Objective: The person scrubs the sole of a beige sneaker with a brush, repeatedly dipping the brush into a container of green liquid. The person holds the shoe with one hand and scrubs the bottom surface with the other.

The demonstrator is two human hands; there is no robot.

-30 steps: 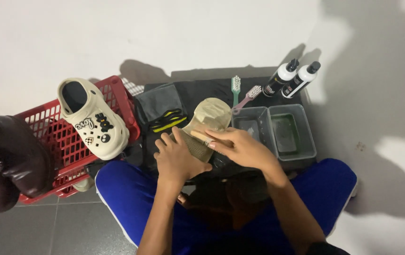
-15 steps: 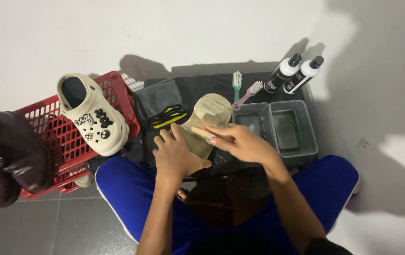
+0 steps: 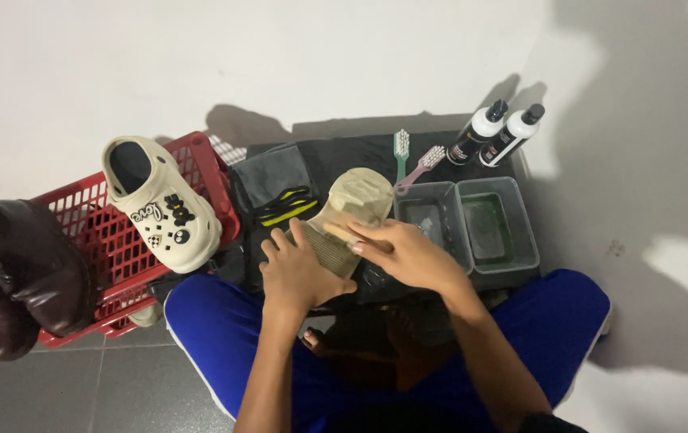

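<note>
A white wall fills the top of the frame above a grey tiled floor, where I sit cross-legged in blue trousers behind a black mat (image 3: 360, 152). At centre frame, my left hand (image 3: 300, 273) wraps around the beige ribbed-sole sandal (image 3: 352, 212), holding it sole up, toe toward the wall. My right hand (image 3: 408, 255) is closed around a pale wooden brush handle (image 3: 342, 234), pressed against the sole.

Just right of centre sit two grey plastic tubs (image 3: 472, 224) side by side. Above them lie a green toothbrush (image 3: 401, 152) and a pink toothbrush (image 3: 422, 164). Two white bottles with black caps (image 3: 498, 132) lean at upper right.

At left, a cream clog with charms (image 3: 159, 204) rests on a red plastic basket (image 3: 95, 240). Dark brown leather shoes (image 3: 15, 277) sit at the far left edge.
</note>
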